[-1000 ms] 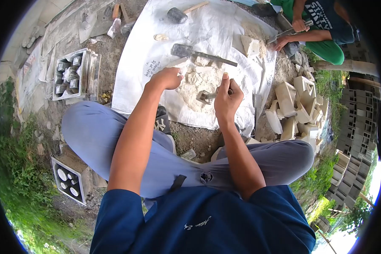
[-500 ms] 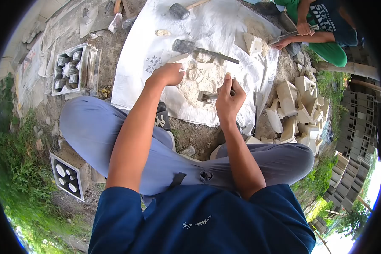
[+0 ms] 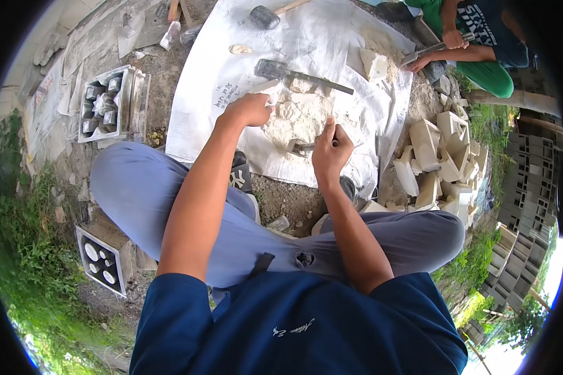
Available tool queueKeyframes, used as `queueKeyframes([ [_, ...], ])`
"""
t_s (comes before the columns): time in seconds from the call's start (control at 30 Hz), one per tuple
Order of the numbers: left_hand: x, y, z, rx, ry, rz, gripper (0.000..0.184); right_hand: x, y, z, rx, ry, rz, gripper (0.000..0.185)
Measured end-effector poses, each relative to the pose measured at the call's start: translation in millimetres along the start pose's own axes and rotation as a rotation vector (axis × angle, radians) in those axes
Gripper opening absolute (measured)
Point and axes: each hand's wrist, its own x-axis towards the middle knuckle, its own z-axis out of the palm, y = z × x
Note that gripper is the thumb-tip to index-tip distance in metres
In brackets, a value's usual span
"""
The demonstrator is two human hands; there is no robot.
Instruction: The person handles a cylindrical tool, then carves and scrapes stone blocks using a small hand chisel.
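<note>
My right hand [image 3: 332,153] is closed round the handle of a small hammer [image 3: 296,147], thumb along the top. The dark hammer head lies low over crumbled pale stone [image 3: 297,119]. My left hand [image 3: 249,111] is closed at the left edge of the rubble, its fingertips on a pale stone piece [image 3: 268,88], partly hidden by the fingers. Beyond both hands a dark-headed mallet [image 3: 272,68] with a long handle lies on the white sheet [image 3: 200,112], which carries handwriting.
A second mallet [image 3: 264,17] lies farther back. At the right, broken pale blocks [image 3: 425,147] are piled near a co-worker's hands [image 3: 453,40] on a long tool. Metal moulds [image 3: 124,103] stand at the left, with another mould [image 3: 100,259] lower down. My crossed legs frame the near side.
My right hand and the hammer have shifted slightly left and down toward me. My left hand stays nearly still. The co-worker's tool has moved a little.
</note>
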Motion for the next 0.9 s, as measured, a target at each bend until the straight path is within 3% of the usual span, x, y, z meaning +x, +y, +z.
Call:
queueKeyframes([
  [0.03,1.0,0.2,0.2,0.003,-0.019,-0.001,0.044,-4.6,13.3,5.5,-0.174,-0.069,-0.103,0.05],
  [0.07,4.8,1.0,1.0,0.008,-0.036,0.003,0.044,-4.4,11.5,12.7,-0.077,-0.006,-0.129,0.05],
  [0.23,5.9,0.2,1.7,0.054,-0.032,0.023,0.044,7.2,-3.6,4.6,0.089,0.002,0.028,0.055],
  [0.33,-5.2,4.7,-2.8,-0.01,-0.033,0.014,0.044,-2.6,-36.3,-7.0,0.068,-0.023,-0.018,0.053],
  [0.47,-4.6,7.4,-7.9,-0.024,-0.054,-0.02,0.044,-17.0,22.2,7.5,-0.126,-0.016,-0.16,0.049],
  [0.6,-3.0,10.8,-2.2,0.072,-0.067,-0.021,0.045,7.1,8.3,3.9,0.067,-0.011,0.039,0.053],
  [0.8,-8.5,10.3,-11.8,0.004,-0.042,-0.013,0.046,-7.8,-17.7,-7.4,0.064,-0.011,-0.016,0.053],
  [0.87,-11.9,14.1,-13.8,0.0,-0.075,-0.027,0.046,-19.2,9.5,0.0,-0.209,-0.094,-0.073,0.051],
  [0.9,-9.4,16.7,-14.3,-0.006,-0.104,-0.035,0.046,-20.9,13.5,5.0,-0.138,-0.024,-0.12,0.05],
])
